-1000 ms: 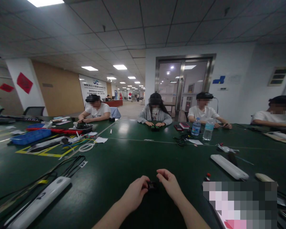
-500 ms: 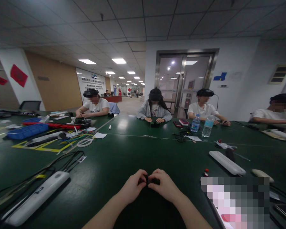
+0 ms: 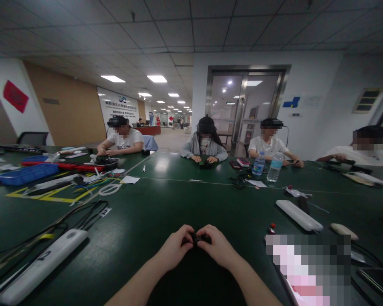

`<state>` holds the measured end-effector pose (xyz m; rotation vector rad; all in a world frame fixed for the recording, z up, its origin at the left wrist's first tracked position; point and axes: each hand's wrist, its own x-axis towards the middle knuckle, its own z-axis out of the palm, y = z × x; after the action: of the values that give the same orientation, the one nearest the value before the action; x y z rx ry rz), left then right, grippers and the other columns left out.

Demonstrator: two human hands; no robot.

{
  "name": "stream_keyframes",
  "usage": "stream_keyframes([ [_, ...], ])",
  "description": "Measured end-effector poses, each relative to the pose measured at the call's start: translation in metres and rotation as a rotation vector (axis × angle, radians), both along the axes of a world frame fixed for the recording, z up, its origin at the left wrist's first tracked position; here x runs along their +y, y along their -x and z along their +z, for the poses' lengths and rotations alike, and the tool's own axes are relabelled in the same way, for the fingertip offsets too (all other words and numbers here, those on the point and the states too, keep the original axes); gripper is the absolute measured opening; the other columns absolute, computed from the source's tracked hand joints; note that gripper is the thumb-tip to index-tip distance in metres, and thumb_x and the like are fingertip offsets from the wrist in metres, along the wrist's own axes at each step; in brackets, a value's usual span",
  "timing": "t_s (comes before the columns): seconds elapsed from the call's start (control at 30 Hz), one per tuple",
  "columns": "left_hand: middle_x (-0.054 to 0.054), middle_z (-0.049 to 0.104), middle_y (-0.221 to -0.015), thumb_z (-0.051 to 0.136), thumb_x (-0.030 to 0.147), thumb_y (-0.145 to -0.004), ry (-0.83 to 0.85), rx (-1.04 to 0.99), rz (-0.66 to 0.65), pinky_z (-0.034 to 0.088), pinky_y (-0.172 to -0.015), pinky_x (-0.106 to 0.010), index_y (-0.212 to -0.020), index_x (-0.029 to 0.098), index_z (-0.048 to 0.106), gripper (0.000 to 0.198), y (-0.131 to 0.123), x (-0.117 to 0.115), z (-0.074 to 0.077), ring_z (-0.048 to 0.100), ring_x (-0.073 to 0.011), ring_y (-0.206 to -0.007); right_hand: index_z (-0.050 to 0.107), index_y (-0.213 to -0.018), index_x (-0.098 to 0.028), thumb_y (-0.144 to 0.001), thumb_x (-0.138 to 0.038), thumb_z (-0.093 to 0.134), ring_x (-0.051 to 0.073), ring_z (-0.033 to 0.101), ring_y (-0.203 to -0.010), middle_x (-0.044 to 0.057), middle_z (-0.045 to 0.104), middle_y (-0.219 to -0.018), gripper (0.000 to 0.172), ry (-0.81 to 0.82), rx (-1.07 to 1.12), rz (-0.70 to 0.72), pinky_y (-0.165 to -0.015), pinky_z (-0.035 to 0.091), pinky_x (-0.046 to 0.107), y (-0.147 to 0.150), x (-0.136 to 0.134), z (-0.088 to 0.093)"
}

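Both my hands meet over the near middle of the dark green table (image 3: 130, 238). Between their fingertips is a small black object (image 3: 196, 239), mostly covered by the fingers, so its kind does not show. My left hand (image 3: 178, 245) has its thumb and fingers curled around the left side of this object. From the other side, my right hand (image 3: 216, 244) pinches it with bent fingers and thumb. The fingertips of the two hands are almost touching.
A white power strip (image 3: 44, 265) with black cables lies left; another power strip (image 3: 299, 216) lies right. A blue tray (image 3: 28, 173) sits far left. Two water bottles (image 3: 275, 167) stand ahead right. A blurred-out flat item (image 3: 306, 267) lies near right. Several people sit opposite.
The fingers have shifted slightly around the small black object, and the hands remain together. My view has turned a little to the right. The person at far right has moved their arms.
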<state>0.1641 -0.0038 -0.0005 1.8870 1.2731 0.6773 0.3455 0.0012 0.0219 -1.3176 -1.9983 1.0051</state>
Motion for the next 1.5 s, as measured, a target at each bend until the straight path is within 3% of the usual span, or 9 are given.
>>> stream_keyframes([
  [0.13, 0.003, 0.06, -0.085, 0.048, 0.017, -0.073, -0.034, 0.036, 0.017, 0.041, -0.077, -0.027, -0.104, 0.023, 0.044, 0.032, -0.001, 0.001, -0.002, 0.055, -0.0122, -0.081, 0.059, -0.091, -0.021, -0.07, -0.031, 0.056, 0.019, 0.056, -0.086, 0.003, 0.062, -0.089, 0.023, 0.016, 0.299, -0.106, -0.077, 0.042, 0.032, 0.001, 0.011, -0.01],
  [0.23, 0.001, 0.061, -0.089, 0.05, 0.021, -0.073, -0.135, 0.108, 0.069, 0.036, -0.087, -0.034, -0.101, 0.024, 0.049, 0.028, -0.001, -0.001, 0.002, 0.051, -0.0172, -0.097, 0.059, -0.093, -0.02, -0.068, -0.035, 0.059, 0.021, 0.056, -0.089, 0.004, 0.063, -0.092, 0.029, 0.064, 0.546, -0.244, -0.079, 0.042, 0.033, -0.004, 0.019, -0.015],
  [0.33, 0.001, 0.061, -0.097, 0.052, 0.026, -0.073, -0.246, 0.151, 0.11, 0.02, -0.1, -0.043, -0.094, 0.025, 0.054, 0.021, 0.0, 0.0, 0.006, 0.044, -0.0196, -0.109, 0.058, -0.096, -0.023, -0.066, -0.039, 0.061, 0.022, 0.055, -0.091, 0.004, 0.062, -0.1, 0.033, 0.163, 0.716, -0.398, -0.074, 0.043, 0.033, -0.011, 0.025, -0.019],
  [0.43, 0.002, 0.061, -0.095, 0.051, 0.028, -0.074, -0.216, 0.131, 0.1, 0.005, -0.104, -0.046, -0.099, 0.026, 0.052, 0.025, 0.002, 0.001, 0.005, 0.046, -0.0179, -0.109, 0.06, -0.092, -0.025, -0.064, -0.038, 0.063, 0.02, 0.057, -0.087, 0.003, 0.062, -0.1, 0.031, 0.262, 0.888, -0.472, -0.068, 0.045, 0.031, -0.019, 0.029, -0.021],
  [0.6, 0.004, 0.062, -0.086, 0.051, 0.028, -0.074, -0.067, 0.048, 0.08, 0.018, -0.101, -0.046, -0.108, 0.026, 0.044, 0.034, 0.005, 0.001, -0.001, 0.052, -0.0168, -0.099, 0.062, -0.086, -0.026, -0.063, -0.037, 0.066, 0.016, 0.058, -0.077, 0.002, 0.062, -0.094, 0.025, 0.359, 1.069, -0.508, -0.061, 0.047, 0.026, -0.026, 0.036, -0.024],
  [0.73, 0.001, 0.059, -0.095, 0.054, 0.029, -0.072, -0.056, 0.005, 0.093, 0.031, -0.093, -0.041, -0.102, 0.026, 0.048, 0.03, 0.005, 0.0, -0.001, 0.047, -0.0192, -0.106, 0.063, -0.085, -0.026, -0.064, -0.036, 0.065, 0.014, 0.058, -0.075, 0.001, 0.063, -0.092, 0.023, 0.382, 1.1, -0.481, -0.061, 0.047, 0.025, -0.026, 0.037, -0.026],
  [0.93, -0.001, 0.054, -0.103, 0.054, 0.024, -0.07, -0.052, -0.037, 0.1, 0.039, -0.086, -0.036, -0.102, 0.025, 0.047, 0.033, 0.006, 0.001, -0.001, 0.049, -0.0193, -0.101, 0.063, -0.085, -0.026, -0.065, -0.036, 0.065, 0.013, 0.057, -0.069, 0.001, 0.063, -0.088, 0.022, 0.374, 1.103, -0.461, -0.059, 0.047, 0.025, -0.023, 0.036, -0.027],
  [1.13, -0.005, 0.052, -0.107, 0.054, 0.016, -0.067, -0.14, -0.079, 0.1, 0.036, -0.091, -0.034, -0.106, 0.021, 0.045, 0.041, 0.006, 0.002, -0.003, 0.048, -0.018, -0.102, 0.063, -0.083, -0.025, -0.063, -0.032, 0.068, 0.012, 0.056, -0.064, 0.001, 0.063, -0.083, 0.022, 0.391, 1.087, -0.455, -0.056, 0.045, 0.025, -0.017, 0.03, -0.021],
  [1.5, -0.006, 0.054, -0.112, 0.055, 0.022, -0.069, -0.07, -0.09, 0.072, 0.035, -0.094, -0.036, -0.114, 0.022, 0.044, 0.046, 0.009, 0.008, -0.013, 0.048, -0.0184, -0.106, 0.064, -0.087, -0.023, -0.064, -0.034, 0.066, 0.012, 0.052, -0.066, 0.002, 0.062, -0.086, 0.026, 0.363, 0.932, -0.329, -0.059, 0.043, 0.024, -0.009, 0.025, -0.025],
])
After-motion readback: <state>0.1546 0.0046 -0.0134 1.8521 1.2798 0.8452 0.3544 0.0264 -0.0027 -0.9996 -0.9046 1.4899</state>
